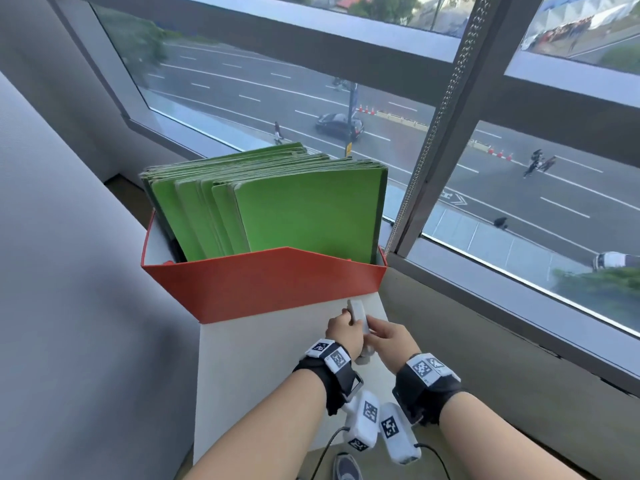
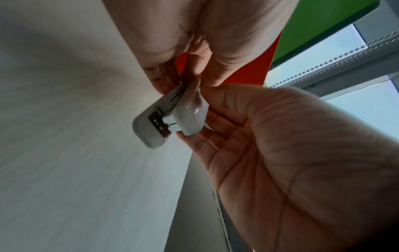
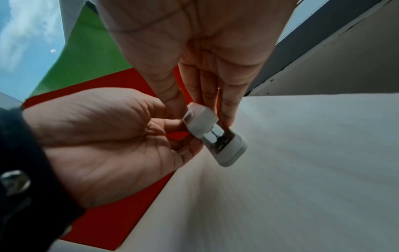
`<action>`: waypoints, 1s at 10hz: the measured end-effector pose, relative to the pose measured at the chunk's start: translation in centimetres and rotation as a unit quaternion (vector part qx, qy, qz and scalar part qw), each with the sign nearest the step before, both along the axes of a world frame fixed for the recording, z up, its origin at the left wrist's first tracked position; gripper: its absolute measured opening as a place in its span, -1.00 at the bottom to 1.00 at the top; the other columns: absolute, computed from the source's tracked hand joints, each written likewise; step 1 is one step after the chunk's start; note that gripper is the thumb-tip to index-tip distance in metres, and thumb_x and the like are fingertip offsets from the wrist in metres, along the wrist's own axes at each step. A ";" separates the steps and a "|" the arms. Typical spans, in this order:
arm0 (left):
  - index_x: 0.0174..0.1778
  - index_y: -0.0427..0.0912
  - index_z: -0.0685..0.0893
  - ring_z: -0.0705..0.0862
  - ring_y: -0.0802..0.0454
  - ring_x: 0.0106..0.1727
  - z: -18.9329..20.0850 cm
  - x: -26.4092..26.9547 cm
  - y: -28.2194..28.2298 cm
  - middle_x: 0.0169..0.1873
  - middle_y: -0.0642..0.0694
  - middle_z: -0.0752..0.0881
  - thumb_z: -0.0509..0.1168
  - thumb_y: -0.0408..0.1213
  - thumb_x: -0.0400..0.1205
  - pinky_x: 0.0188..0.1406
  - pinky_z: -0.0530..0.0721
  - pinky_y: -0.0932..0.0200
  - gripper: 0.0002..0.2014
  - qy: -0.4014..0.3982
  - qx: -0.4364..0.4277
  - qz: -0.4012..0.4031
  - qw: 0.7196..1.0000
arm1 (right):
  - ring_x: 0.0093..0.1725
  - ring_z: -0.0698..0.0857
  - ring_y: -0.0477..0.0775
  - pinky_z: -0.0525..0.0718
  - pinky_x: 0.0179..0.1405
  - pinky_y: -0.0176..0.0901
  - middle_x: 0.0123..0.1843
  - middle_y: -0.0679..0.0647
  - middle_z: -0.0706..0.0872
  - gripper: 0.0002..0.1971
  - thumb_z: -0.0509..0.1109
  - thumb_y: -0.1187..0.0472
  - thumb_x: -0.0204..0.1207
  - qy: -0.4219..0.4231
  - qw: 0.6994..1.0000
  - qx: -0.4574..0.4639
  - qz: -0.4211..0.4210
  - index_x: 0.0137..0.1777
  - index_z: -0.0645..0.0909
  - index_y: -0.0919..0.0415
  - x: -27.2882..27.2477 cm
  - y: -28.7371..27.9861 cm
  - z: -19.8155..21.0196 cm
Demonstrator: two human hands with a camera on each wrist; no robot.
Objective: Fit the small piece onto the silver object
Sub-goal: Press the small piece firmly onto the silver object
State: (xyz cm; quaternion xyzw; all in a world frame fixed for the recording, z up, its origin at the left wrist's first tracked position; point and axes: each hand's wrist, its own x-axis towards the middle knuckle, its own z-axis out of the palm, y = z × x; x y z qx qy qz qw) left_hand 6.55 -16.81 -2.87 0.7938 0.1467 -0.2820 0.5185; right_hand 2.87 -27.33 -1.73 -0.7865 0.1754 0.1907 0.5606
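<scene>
Above a white tabletop [image 1: 242,375] by a street-facing window [image 1: 519,188], both hands pinching a silver object [image 2: 155,119], red box [image 1: 263,285] behind

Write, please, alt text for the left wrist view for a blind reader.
The left hand and the right hand hold a silver object between their fingertips, a small piece sitting partway along it beside a bare metal strip. Behind are a pale surface, a red box and green folders.
</scene>
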 end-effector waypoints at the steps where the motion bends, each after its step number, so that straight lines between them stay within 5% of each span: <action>1: 0.13 -0.26 0.67 0.73 -0.26 0.09 -0.9 0.7 -0.9 0.10 -0.28 0.77 0.14 -0.17 0.56 0.14 0.69 -0.01 -0.66 -0.004 0.023 -0.010 1.000 | 0.14 0.76 0.01 0.69 0.25 -0.01 0.12 0.04 0.83 -0.50 0.32 0.13 0.38 0.023 1.000 -0.015 0.000 0.37 0.59 0.01 0.7 -1.0 -2.2; 3: 0.15 -0.22 0.63 0.70 -0.33 0.11 -3.2 2.0 -1.8 0.12 -0.36 0.72 0.09 -0.09 0.53 0.18 0.68 -0.13 -0.60 0.016 0.051 -0.021 0.998 | 0.23 0.72 0.00 0.62 0.35 0.04 0.23 0.04 0.79 -0.49 0.35 0.09 0.45 0.021 0.999 -0.047 -0.008 0.43 0.54 0.09 2.2 -1.1 -3.6; 4: 0.05 -0.28 0.60 0.70 -0.33 0.10 -2.2 2.1 -1.9 0.11 -0.34 0.67 0.10 -0.06 0.59 0.08 0.68 0.02 -0.64 0.020 0.065 -0.002 0.998 | 0.23 0.72 0.03 0.60 0.34 -0.06 0.22 0.07 0.78 -0.54 0.33 0.08 0.54 0.018 0.998 -0.064 -0.008 0.44 0.54 0.13 2.7 -0.8 -3.3; 5: 0.18 -0.32 0.56 0.65 -0.28 0.22 -2.3 2.1 -1.9 0.23 -0.27 0.44 0.10 -0.12 0.66 0.03 0.53 0.24 -0.64 0.049 0.074 0.014 0.996 | 0.18 0.74 0.05 0.61 0.25 -0.16 0.20 0.12 0.79 -0.55 0.31 0.08 0.57 0.023 0.997 -0.069 -0.007 0.44 0.53 0.16 2.8 -0.7 -3.4; 6: 0.28 -0.31 0.58 0.60 -0.34 0.26 -2.3 1.9 -1.8 0.31 -0.35 0.41 0.08 -0.15 0.66 0.37 0.53 0.07 -0.60 0.046 0.081 -0.002 0.996 | 0.16 0.74 0.07 0.60 0.17 -0.21 0.20 0.15 0.78 -0.54 0.28 0.10 0.58 0.037 0.997 -0.073 0.002 0.47 0.49 0.15 2.7 -0.6 -3.2; 7: 0.08 -0.25 0.65 0.65 -0.37 0.14 -2.9 2.0 -1.7 0.18 -0.42 0.60 0.11 -0.09 0.53 0.26 0.64 -0.09 -0.62 0.020 0.087 -0.021 0.996 | 0.22 0.71 0.11 0.57 0.21 -0.22 0.26 0.18 0.74 -0.51 0.28 0.15 0.57 0.038 0.995 -0.090 0.007 0.51 0.44 0.18 2.6 -0.6 -3.1; 8: 0.09 -0.13 0.67 0.67 -0.35 0.12 -3.1 1.8 -0.6 0.12 -0.37 0.68 0.12 -0.01 0.45 0.21 0.67 -0.09 -0.59 0.009 0.098 -0.042 0.994 | 0.31 0.65 0.10 0.50 0.23 -0.25 0.34 0.16 0.68 -0.45 0.34 0.17 0.53 0.057 0.994 -0.092 0.017 0.53 0.39 0.21 2.5 -0.6 -2.3; 10: 0.53 -0.14 0.45 0.50 -0.17 0.49 -2.1 1.2 3.9 0.51 -0.23 0.45 0.18 -0.06 0.60 0.49 0.47 0.04 -0.45 0.003 0.092 -0.042 0.995 | 0.40 0.58 0.04 0.45 0.42 -0.16 0.47 0.10 0.59 -0.47 0.36 0.21 0.52 0.012 0.992 -0.121 0.030 0.50 0.43 0.22 2.6 -1.2 -0.6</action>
